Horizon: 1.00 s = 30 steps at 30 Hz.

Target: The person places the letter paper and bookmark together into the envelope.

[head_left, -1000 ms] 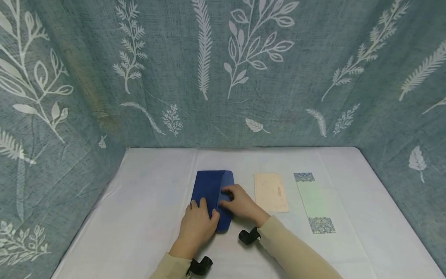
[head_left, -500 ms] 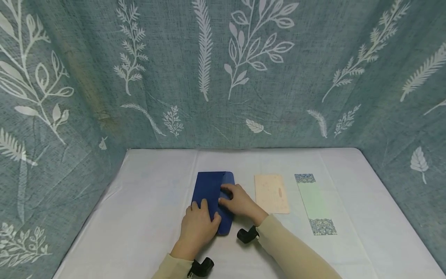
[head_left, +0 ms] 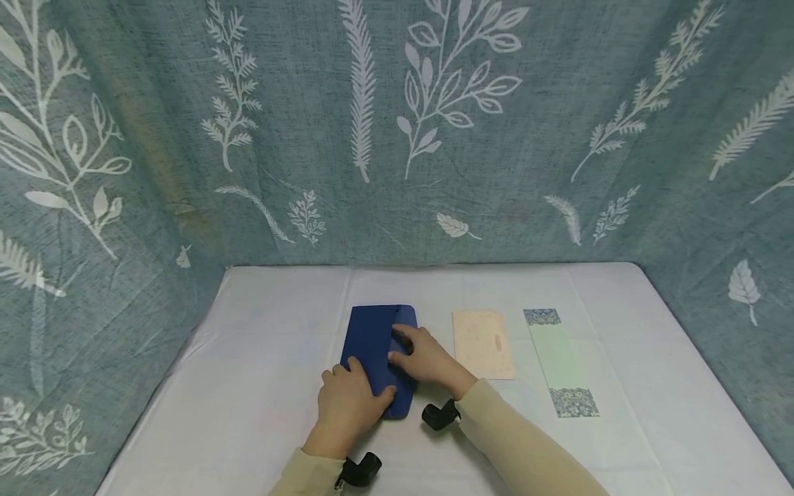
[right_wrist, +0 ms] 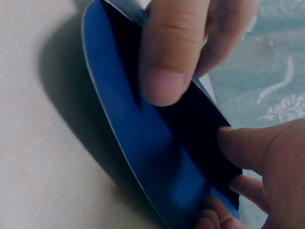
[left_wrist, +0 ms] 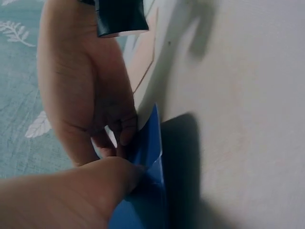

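A dark blue envelope (head_left: 371, 337) lies on the white-covered table, its rounded flap (head_left: 406, 315) folded out to the right. My left hand (head_left: 347, 403) holds the envelope's lower left part, thumb across the lower front and fingers along the left edge. With thumb and index finger curled, my right hand (head_left: 428, 358) grips the edge of the mouth. The right wrist view shows the mouth gaping dark, with the right thumb (right_wrist: 164, 81) over it and the left hand (right_wrist: 290, 167) on the panel beyond. Shadow beneath the envelope (left_wrist: 150, 138) shows its edge raised in the left wrist view.
A cream card (head_left: 480, 337) lies to the right of the envelope. Farther right is a pale green strip (head_left: 561, 355) with patterned blue-grey bands at both ends. A teal leaf-print curtain (head_left: 397, 227) hangs along the table's back and sides.
My left hand's fingers have slid slightly left toward the envelope's edge, and its thumb has spread a little to the right. The right hand stays at the mouth almost unmoved.
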Available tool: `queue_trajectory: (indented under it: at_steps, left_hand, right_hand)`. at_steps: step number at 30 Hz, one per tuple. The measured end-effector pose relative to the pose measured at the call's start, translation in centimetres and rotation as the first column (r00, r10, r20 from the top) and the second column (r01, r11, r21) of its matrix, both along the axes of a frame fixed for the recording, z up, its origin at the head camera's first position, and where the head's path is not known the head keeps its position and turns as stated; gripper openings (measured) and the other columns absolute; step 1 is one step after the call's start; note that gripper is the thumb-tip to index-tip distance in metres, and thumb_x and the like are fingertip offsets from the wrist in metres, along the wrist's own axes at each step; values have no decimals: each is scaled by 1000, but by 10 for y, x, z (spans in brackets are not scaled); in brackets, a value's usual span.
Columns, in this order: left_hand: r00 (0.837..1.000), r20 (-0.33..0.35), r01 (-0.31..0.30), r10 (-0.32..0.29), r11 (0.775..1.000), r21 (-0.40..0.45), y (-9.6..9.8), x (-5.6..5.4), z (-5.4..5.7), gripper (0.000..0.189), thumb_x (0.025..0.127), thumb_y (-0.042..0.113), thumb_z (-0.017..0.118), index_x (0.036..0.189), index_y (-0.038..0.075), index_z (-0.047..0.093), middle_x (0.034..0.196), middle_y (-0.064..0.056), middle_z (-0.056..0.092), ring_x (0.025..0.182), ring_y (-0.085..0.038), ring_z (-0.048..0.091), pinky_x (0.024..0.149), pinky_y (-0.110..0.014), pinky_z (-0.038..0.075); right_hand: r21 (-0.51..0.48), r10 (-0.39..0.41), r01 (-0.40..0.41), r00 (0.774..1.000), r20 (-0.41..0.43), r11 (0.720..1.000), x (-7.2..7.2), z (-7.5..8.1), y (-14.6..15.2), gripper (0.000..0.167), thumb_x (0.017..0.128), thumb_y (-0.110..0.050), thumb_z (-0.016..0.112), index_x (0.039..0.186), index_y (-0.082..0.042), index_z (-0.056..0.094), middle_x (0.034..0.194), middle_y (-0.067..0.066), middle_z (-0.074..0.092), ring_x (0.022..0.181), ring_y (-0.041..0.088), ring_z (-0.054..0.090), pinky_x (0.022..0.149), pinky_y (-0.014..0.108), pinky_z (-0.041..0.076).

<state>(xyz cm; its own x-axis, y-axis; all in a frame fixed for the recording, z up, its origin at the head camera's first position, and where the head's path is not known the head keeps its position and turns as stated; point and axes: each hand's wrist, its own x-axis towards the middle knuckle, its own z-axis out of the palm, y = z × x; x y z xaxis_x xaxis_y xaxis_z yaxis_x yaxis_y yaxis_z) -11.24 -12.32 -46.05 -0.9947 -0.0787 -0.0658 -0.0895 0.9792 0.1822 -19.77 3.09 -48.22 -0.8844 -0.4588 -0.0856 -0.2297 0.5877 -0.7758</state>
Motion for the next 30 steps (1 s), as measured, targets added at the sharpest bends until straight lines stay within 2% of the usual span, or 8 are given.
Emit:
queue_trajectory:
  at_steps: [7,13,16,19,24,27,30]
  left_hand:
    - [1000,-20,23,-24,998,-59,6,0,-3,95,78,58,68,129,-19,46,111,-43,50,101,-52,52,71,-49,53]
    - [998,-49,24,-27,997,-70,7,0,-7,94,78,59,67,129,-17,48,110,-41,51,99,-51,53,72,-48,52]
    - [997,-67,33,-39,996,-86,6,1,-9,94,77,60,67,127,-17,49,108,-40,53,98,-50,54,71,-48,52]
    - [995,-84,37,-46,994,-101,6,1,-9,93,77,61,67,125,-17,50,105,-40,53,96,-50,55,69,-47,52]
    - [994,-101,38,-48,994,-100,5,1,-11,92,77,61,66,124,-16,52,104,-39,54,95,-49,55,67,-47,53]
    - [994,-106,32,-41,996,-84,3,2,-12,92,77,61,66,124,-15,52,105,-38,54,96,-50,55,65,-46,53]
    - [993,-115,26,-34,997,-68,1,2,-14,91,76,61,67,124,-15,52,104,-38,54,95,-49,54,62,-45,53]
  right_hand:
    - [32,-30,31,999,-32,999,0,-2,-1,56,93,-23,65,143,-8,46,115,15,53,101,26,54,86,43,45]
    - [79,-85,90,995,-60,993,4,-1,-4,56,93,-22,65,142,-6,46,111,16,52,92,22,53,79,39,47]
    - [98,-101,108,992,-72,989,5,0,-4,56,93,-23,65,143,-4,45,111,16,52,91,22,54,79,39,47]
    - [77,-98,105,991,-97,991,6,5,0,55,93,-23,65,140,-1,47,111,16,56,94,23,58,80,39,48]
    - [7,-105,107,986,-129,994,4,13,21,49,95,-25,63,136,-2,51,113,13,60,95,22,61,76,37,51]
    - [-26,-145,143,981,-129,989,-1,15,40,50,94,-28,64,136,-5,52,116,12,60,96,21,61,75,37,51]
    - [-41,-199,196,974,-110,980,-6,17,60,53,93,-33,65,138,-7,51,120,12,59,102,24,59,79,40,51]
